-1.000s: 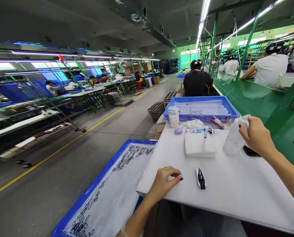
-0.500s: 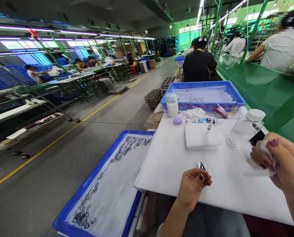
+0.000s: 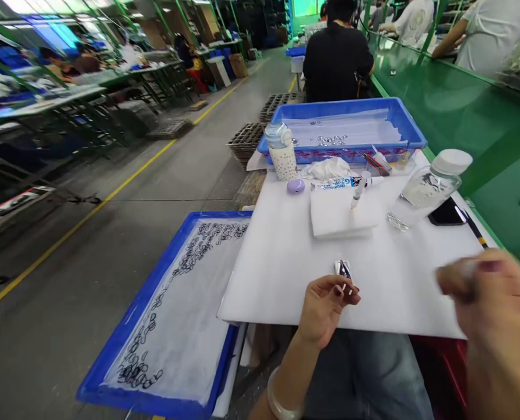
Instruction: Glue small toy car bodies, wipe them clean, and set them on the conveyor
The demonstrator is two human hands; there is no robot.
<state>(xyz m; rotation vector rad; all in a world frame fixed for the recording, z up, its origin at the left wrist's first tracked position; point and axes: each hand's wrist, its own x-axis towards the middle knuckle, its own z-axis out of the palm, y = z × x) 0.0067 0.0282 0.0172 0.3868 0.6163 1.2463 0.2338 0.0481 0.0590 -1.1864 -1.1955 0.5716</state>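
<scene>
My left hand (image 3: pixel 327 304) is over the near edge of the white table (image 3: pixel 269 274), thumb and fingertips pinched together. Right at those fingertips is a small silver-and-black piece (image 3: pixel 342 268); whether it is held or lies on the tabletop is unclear. A thin, pale sliver shows in the pinch. My right hand (image 3: pixel 496 291), smeared by motion, is raised at the right with its fingers closed. Something whitish shows between them, too blurred to name. Beyond the left hand lies a folded white paper pad (image 3: pixel 338 219) with a small dropper-like bottle (image 3: pixel 358 191) on it.
Behind the pad are a glue tube (image 3: pixel 336 182), white cloth (image 3: pixel 327 168), purple case (image 3: pixel 295 186), dotted cup (image 3: pixel 283 156) and blue tray (image 3: pixel 343 105). At right stand a clear bottle (image 3: pixel 430 186) and phone (image 3: pixel 447 211). A blue-rimmed tray (image 3: pixel 155 297) holds black rings. A co-worker (image 3: pixel 336 55) sits ahead.
The view has tipped downward, so the scene sits higher. My right hand has moved away from the bottle, uncovering the phone and a pen. The left hand keeps its pinch.
</scene>
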